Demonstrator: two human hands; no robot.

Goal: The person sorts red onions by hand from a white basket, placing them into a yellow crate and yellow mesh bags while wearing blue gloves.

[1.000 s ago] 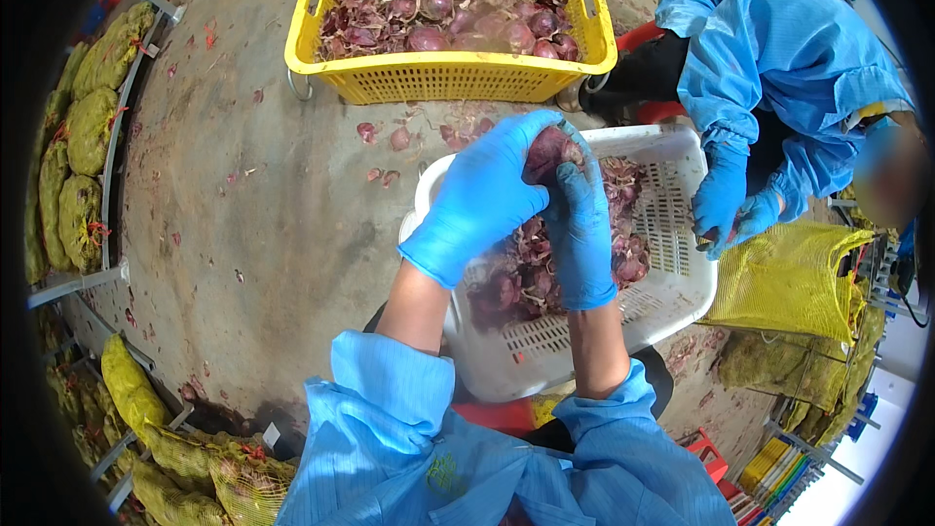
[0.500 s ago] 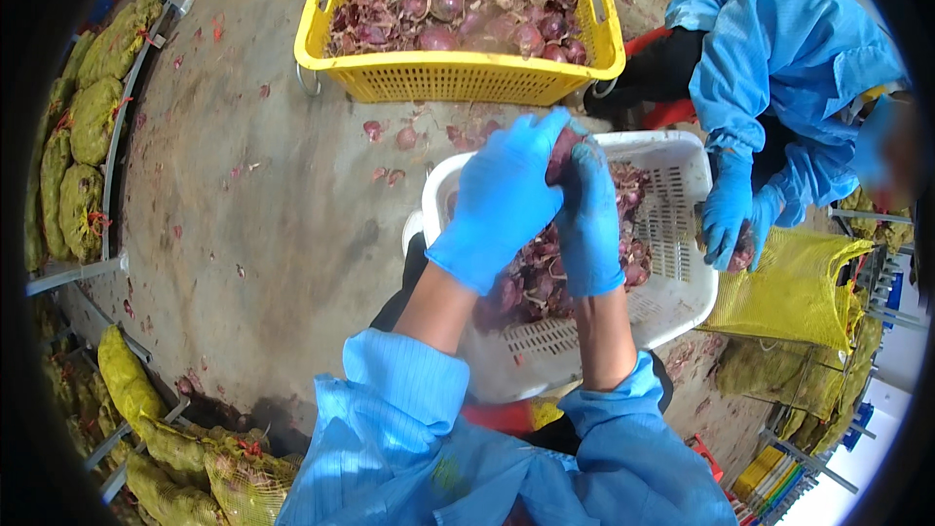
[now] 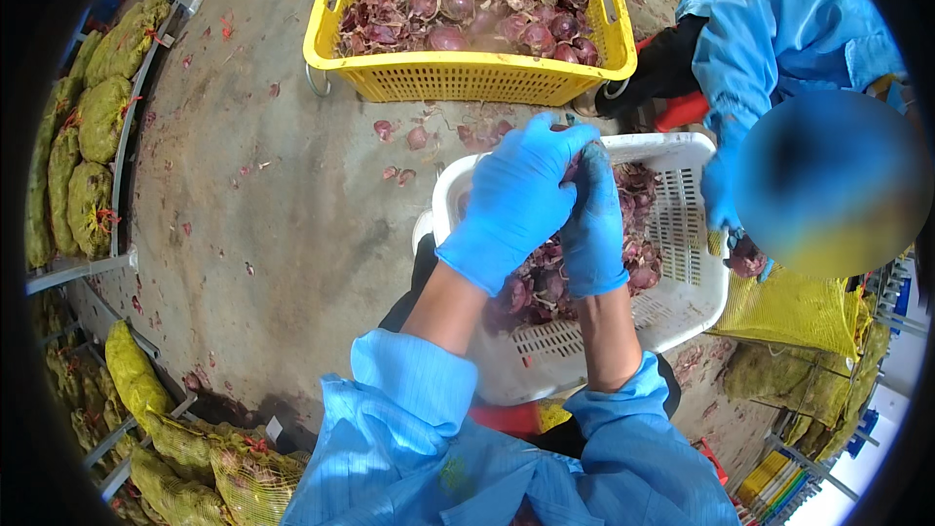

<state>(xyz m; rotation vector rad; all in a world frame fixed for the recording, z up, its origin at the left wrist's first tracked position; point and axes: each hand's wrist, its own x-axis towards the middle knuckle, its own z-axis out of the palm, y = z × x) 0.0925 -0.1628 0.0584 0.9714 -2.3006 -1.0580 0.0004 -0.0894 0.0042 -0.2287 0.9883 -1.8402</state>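
Both my gloved hands meet over the white basket (image 3: pixel 672 312). A red onion (image 3: pixel 573 164) sits between them, mostly covered by my fingers. My left hand (image 3: pixel 516 205) is closed on it from the left, its back upward. Against the onion's right side is my right hand (image 3: pixel 595 234), fingers curled up around it; that glove is dirty at the fingertips. Below, several red onions (image 3: pixel 550 284) and loose skins lie in the basket. Beyond it stands a yellow crate (image 3: pixel 467 88) filled with red onions and papery skins.
At the right a co-worker in a blue smock (image 3: pixel 750 39) leans in, holding an onion (image 3: pixel 747 259) beside the basket. A yellow mesh sack (image 3: pixel 794 317) lies near them. Filled sacks (image 3: pixel 102 117) line metal racks at left. Skins (image 3: pixel 417 138) litter the floor.
Less of the onion shows between my hands now, and my fingers have shifted on it. The co-worker's head has come farther into view at the right. The whole view has shifted slightly.
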